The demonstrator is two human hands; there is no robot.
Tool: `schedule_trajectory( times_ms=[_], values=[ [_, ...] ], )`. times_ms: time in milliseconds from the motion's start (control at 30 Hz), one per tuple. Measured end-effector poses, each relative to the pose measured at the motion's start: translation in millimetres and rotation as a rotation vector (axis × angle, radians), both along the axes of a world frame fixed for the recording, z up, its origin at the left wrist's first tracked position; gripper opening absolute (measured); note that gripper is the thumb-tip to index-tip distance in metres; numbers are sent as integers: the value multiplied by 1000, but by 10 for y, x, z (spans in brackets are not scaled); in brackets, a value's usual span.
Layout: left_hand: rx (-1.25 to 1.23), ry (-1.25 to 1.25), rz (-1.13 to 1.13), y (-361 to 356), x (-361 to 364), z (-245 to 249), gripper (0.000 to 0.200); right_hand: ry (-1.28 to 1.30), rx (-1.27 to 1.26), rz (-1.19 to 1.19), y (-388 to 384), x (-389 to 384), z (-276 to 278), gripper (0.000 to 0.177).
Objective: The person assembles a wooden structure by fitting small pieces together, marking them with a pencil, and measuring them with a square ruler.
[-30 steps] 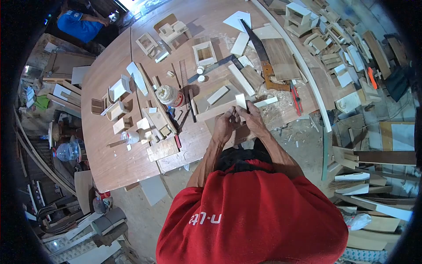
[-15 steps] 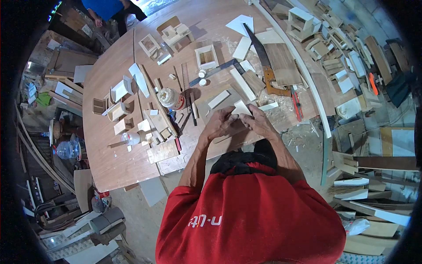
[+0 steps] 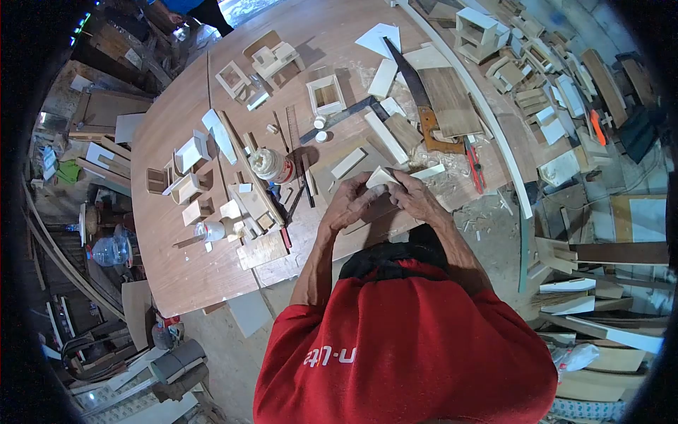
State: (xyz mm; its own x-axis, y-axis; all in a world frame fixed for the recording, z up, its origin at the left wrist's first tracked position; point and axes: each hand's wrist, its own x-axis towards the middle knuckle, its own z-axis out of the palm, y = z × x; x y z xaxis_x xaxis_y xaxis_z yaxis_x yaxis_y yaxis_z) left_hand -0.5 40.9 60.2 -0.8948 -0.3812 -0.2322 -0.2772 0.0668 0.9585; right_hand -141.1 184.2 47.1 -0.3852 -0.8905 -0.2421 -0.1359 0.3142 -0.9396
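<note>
Your left hand (image 3: pixel 353 203) and right hand (image 3: pixel 415 199) both pinch the block (image 3: pixel 379 177), right of the jar (image 3: pixel 270 165), its length running hand to hand.

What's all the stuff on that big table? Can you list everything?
wood piece: one, pale, held over the table's near edge
hand saw: one, dark blade with brown handle, far right of the table
jar: one, white with a red label, mid-table
square frame: one, pale wood, far side
white caps: two, just nearer than the square frame
table: one, brown, strewn with pale offcuts
water bottle: one, clear, left of the table
left hand: one, gripping the wood piece
right hand: one, gripping the wood piece
</note>
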Motion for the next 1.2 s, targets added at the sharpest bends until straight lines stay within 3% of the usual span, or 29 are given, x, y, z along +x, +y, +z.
schedule_trajectory(
  times_ms=[367, 533, 733, 1200],
  values=[
    [-10, 4, 41, -2, -53, -10, 38, 34, -74, 46, -49, -31, 112, 40],
    [21, 41, 110, 25, -101, 17, 31, 81, -183, 18, -70, -53, 36, 42],
    [40, 24, 135, 8, -132, 21, 31, 28, -86, 22, -86, -94, 94, 43],
    [46, 39, 129, -29, -164, -69, 33, 40, -141, 34, -134, -132, -40, 42]
  ],
)
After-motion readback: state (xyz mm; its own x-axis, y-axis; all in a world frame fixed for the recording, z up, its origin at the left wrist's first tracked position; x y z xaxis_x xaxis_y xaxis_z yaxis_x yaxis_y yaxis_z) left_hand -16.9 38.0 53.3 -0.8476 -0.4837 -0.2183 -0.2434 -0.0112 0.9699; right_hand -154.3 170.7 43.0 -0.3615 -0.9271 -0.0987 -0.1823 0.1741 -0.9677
